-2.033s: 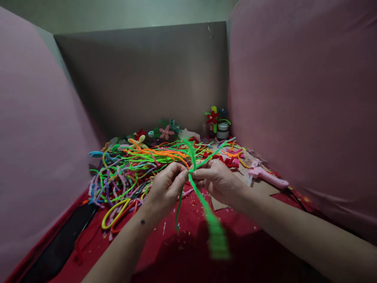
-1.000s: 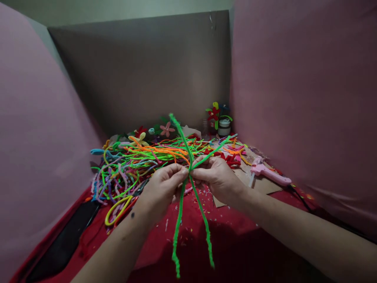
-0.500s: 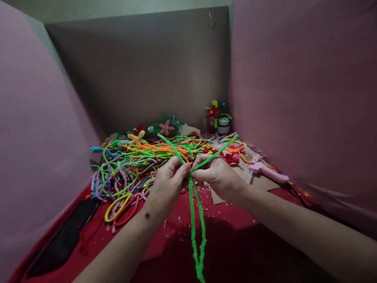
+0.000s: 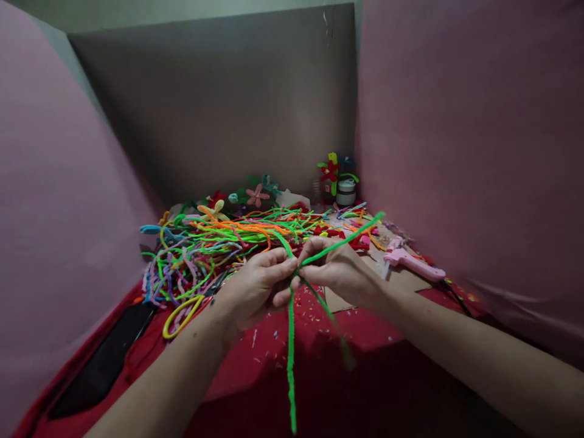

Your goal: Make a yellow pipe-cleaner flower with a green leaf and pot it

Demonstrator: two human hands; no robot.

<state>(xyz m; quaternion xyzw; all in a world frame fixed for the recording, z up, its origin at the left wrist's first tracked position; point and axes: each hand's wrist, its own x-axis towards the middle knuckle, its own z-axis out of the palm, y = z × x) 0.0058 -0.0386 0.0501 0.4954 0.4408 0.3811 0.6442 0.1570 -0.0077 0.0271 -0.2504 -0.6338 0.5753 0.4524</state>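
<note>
Bright green pipe cleaners (image 4: 292, 359) cross in front of me, pinched at their crossing by both hands. My left hand (image 4: 262, 277) closes thumb and fingers on them from the left. From the right, my right hand (image 4: 335, 271) grips the same crossing, its fingertips almost touching the left ones. One end rises to the upper right past my right knuckles, and another goes up left toward the pile. Two ends hang below: one straight down, one slanting right and blurred by motion. My fingers hide the exact joint.
A heap of coloured pipe cleaners (image 4: 191, 258) spreads behind my left hand, with yellow-handled scissors (image 4: 176, 325) at its near edge. A black phone-like slab (image 4: 100, 365) lies left. Right are a pink glue gun (image 4: 415, 263) and cardboard (image 4: 340, 298). Pipe-cleaner flowers (image 4: 258, 196) stand behind.
The two hanging green ends have spread apart, one swinging right. My left hand has turned and shifted slightly, now covering more of the scissors.
</note>
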